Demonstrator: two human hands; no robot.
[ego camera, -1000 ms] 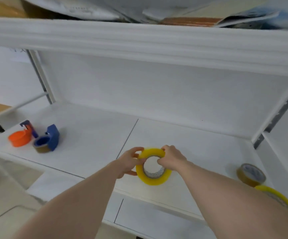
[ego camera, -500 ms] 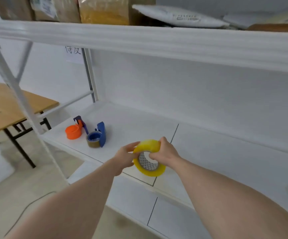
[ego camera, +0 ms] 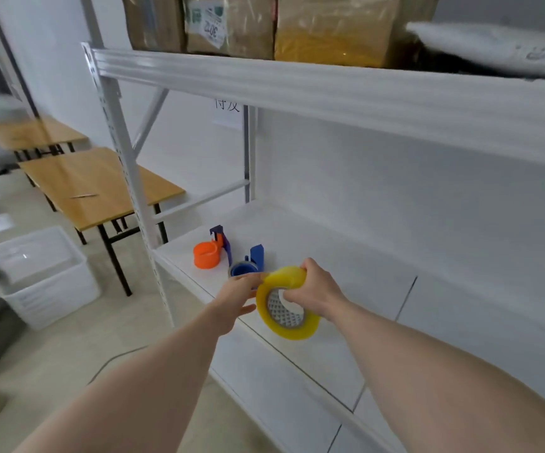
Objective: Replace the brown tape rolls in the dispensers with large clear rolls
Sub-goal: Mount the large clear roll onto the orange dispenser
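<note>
A large clear roll [ego camera: 292, 328], yellowish with a patterned core, is held upright above the front of the white shelf [ego camera: 330, 256]. My right hand [ego camera: 317, 291] grips its top, fingers through the core. My left hand [ego camera: 237, 297] touches the roll's left rim with thumb and fingertips. Behind my left hand stands a blue dispenser [ego camera: 253, 259] carrying a brown roll, partly hidden by my fingers. Left of it lies an orange dispenser [ego camera: 207, 253] with a dark blue handle.
An upper shelf beam [ego camera: 330, 89] carries wrapped cartons [ego camera: 264, 24]. The rack's upright post [ego camera: 124, 165] stands at the shelf's left end. Wooden folding tables [ego camera: 95, 184] and a white plastic bin [ego camera: 41, 276] stand on the floor to the left.
The view has swung left, so the dispensers now sit just behind my hands. Both hands have carried the clear roll leftward toward them. The rolls at the right have gone out of view.
</note>
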